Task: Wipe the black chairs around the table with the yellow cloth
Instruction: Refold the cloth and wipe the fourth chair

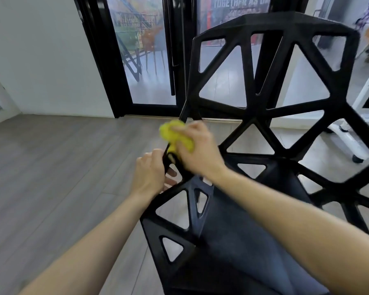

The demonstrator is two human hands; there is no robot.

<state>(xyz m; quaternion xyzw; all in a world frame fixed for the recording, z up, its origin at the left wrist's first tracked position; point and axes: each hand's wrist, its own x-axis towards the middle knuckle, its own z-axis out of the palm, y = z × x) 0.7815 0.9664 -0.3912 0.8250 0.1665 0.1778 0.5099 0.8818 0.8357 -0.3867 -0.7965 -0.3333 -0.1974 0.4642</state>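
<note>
the grey wood-plank floor (58, 158) lay open left of the black plastic lattice chair (262, 116); its struts barred passage right, triangular gaps between them stood open; black-framed glass doors (149, 60) closed the far side.

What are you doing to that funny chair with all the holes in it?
A person is cleaning a black chair that has triangle-shaped holes. The right hand holds a bunched yellow cloth against a thin black bar at the chair's left side. The left hand grips that same bar just below the cloth. The picture is a bit blurry around the hands.
</note>
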